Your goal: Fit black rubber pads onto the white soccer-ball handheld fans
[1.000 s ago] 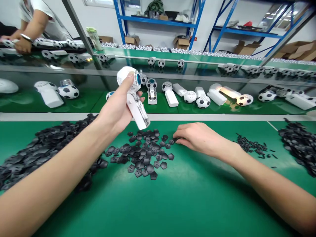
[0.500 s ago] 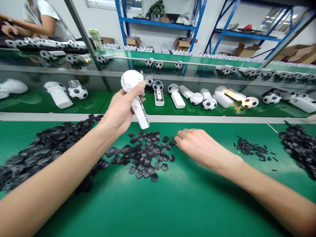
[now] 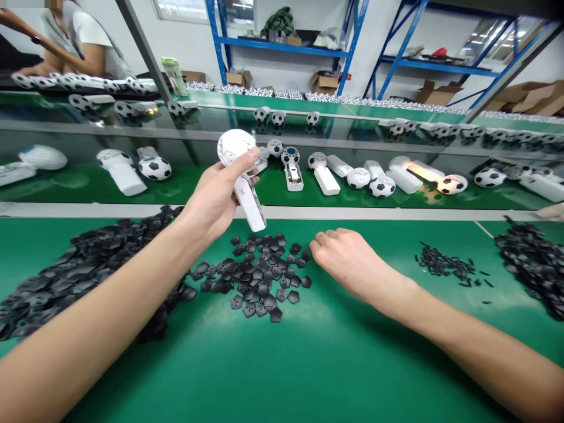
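Observation:
My left hand (image 3: 220, 197) is wrapped round a white plastic housing (image 3: 250, 202) with a round head and a straight handle, held up in the air with the handle pointing down. My right hand (image 3: 337, 252) rests low over the green table (image 3: 326, 364), fingers curled in and knuckles up. What its fingertips hold, if anything, is hidden. Just left of it lies a loose spread of small black pentagon pieces (image 3: 263, 289), beneath and in front of the raised housing.
A large heap of black pieces (image 3: 88, 264) lies at left. Small black strips (image 3: 445, 262) and another black heap (image 3: 533, 264) are at right. Behind a pale rail (image 3: 396, 213), white football-patterned units (image 3: 326, 179) lie on a green belt. A co-worker (image 3: 88, 44) sits far left.
The units on the green belt have shifted to the right. The co-worker's arm has moved. My left hand keeps its grip on the housing, and my right hand has barely moved.

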The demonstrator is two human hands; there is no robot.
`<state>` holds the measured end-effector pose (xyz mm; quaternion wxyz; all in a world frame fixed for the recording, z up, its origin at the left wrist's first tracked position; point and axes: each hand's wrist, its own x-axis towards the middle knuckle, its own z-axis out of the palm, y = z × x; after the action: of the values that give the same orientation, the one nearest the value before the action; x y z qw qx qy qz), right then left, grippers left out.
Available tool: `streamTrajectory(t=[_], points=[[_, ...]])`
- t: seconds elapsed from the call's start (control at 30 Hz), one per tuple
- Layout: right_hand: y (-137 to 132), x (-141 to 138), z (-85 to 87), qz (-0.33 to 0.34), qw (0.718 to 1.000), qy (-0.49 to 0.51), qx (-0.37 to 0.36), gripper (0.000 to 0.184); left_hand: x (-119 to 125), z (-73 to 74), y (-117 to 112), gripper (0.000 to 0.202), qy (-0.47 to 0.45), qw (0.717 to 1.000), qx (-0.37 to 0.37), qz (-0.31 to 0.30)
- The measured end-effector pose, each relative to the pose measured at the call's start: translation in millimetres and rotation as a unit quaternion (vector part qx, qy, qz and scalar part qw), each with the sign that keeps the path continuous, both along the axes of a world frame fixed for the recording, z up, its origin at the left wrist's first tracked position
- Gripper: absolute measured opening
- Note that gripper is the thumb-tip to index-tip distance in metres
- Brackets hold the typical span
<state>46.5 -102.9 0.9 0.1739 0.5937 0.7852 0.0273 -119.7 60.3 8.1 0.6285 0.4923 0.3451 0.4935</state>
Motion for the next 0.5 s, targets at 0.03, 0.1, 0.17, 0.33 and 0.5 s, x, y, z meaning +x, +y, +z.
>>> streamTrajectory(t=[0.03,0.1,0.17,0.33,0.5], points=[[0.9,3.5,-2.6,-0.010,1.000,0.003,0.009,0.034,-0.5,0.7,-0.5,0.048,0.003,1.000,0.000,0.002],[4.7,13.9,-7.1,-0.027,0.998,0.036,0.033,0.032,-0.9,1.8,-2.1,0.046,0.010,1.000,0.001,0.005],[12.2,25.7,-7.8,-0.034,0.987,0.135,0.077,0.026,-0.3,2.1,-4.0,0.046,0.016,1.000,0.014,0.001],[42.4,32.8,12.7,-0.013,0.839,0.493,0.229,0.011,2.0,-0.9,-7.6,0.058,0.045,0.994,0.093,0.024],[67.4,10.9,26.8,0.051,0.714,0.631,0.299,0.009,0.2,-4.2,-8.5,0.053,0.093,0.989,0.117,0.013]])
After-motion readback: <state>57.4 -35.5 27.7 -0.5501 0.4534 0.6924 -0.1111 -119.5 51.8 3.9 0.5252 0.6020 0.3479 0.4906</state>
